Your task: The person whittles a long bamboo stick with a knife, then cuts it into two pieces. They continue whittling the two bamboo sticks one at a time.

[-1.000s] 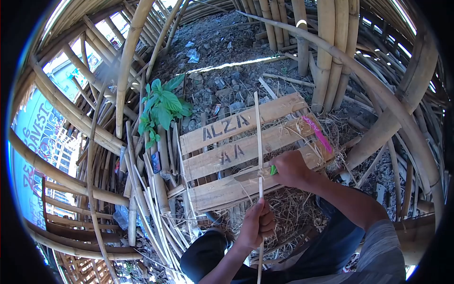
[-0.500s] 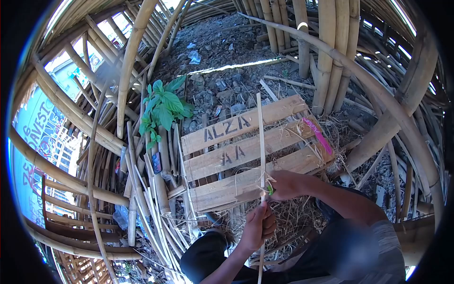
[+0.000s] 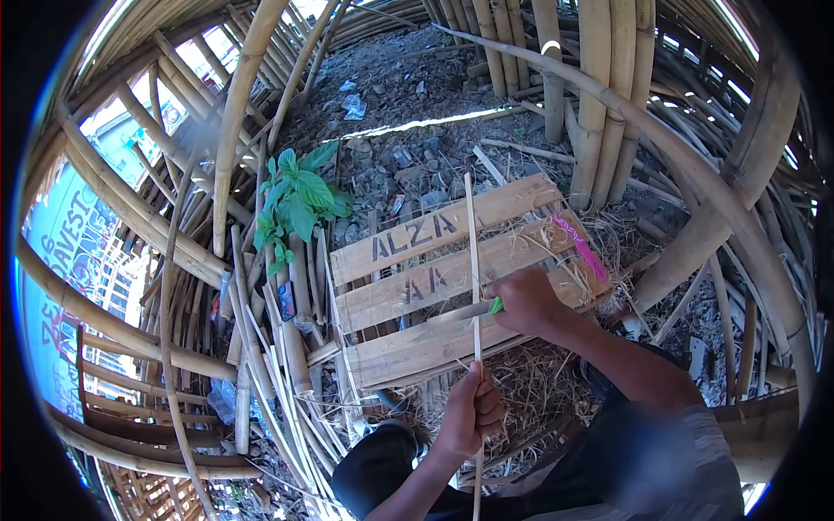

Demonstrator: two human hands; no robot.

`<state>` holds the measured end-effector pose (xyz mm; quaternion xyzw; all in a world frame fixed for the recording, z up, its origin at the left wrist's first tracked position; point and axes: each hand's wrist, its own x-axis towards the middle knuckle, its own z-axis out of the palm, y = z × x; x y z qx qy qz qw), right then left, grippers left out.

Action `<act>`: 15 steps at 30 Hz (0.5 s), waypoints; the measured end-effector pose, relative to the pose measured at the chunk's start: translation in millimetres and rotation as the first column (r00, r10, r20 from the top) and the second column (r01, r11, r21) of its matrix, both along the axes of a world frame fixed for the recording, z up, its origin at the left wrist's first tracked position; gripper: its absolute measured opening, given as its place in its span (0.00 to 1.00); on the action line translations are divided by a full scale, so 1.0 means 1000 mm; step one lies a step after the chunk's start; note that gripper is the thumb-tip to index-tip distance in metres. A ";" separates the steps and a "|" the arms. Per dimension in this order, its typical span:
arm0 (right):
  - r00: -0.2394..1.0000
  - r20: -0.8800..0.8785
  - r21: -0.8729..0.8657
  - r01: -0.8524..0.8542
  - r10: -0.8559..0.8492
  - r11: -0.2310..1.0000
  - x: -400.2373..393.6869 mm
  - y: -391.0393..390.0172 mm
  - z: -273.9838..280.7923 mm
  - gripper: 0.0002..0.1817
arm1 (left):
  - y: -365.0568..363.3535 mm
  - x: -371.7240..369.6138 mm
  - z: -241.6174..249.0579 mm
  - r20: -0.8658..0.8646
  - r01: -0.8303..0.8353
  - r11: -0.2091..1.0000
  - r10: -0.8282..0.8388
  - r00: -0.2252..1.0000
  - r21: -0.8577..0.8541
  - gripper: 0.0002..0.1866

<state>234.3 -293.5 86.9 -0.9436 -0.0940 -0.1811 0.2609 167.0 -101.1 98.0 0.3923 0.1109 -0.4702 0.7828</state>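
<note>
A long thin bamboo strip (image 3: 473, 252) stands nearly upright in the view, crossing over a slatted wooden crate (image 3: 391, 308) with dark stencilled letters. Closed around the strip's lower part is my left hand (image 3: 471, 412), below the crate's front edge. My right hand (image 3: 524, 302) grips the green handle of a knife (image 3: 465, 313), whose blade lies across the strip above my left hand. The strip's bottom end runs out of view.
Split bamboo strips (image 3: 291, 417) lie left of the crate. A green leafy plant (image 3: 302, 195) grows behind them. Thick bamboo poles (image 3: 599, 113) rise at the back right, and straw shavings (image 3: 539, 373) cover the ground around the crate.
My right hand and the knife have moved up along the strip, away from my left hand. My left hand still holds the strip.
</note>
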 end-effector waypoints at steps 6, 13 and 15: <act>0.787 -0.510 0.138 -0.323 0.346 0.937 -0.012 0.007 -0.018 0.11 | 0.001 0.000 -0.009 0.073 0.022 1.000 -0.022 0.997 -0.006 0.21; 0.858 -0.471 -0.089 -0.276 0.204 0.957 0.008 -0.004 -0.008 0.12 | -0.002 -0.008 -0.001 0.091 -0.006 0.999 0.002 0.996 0.046 0.20; 0.880 -0.429 0.011 -0.223 0.206 0.975 0.009 0.003 -0.014 0.09 | 0.000 -0.006 -0.002 0.088 -0.016 1.000 0.014 0.996 0.018 0.20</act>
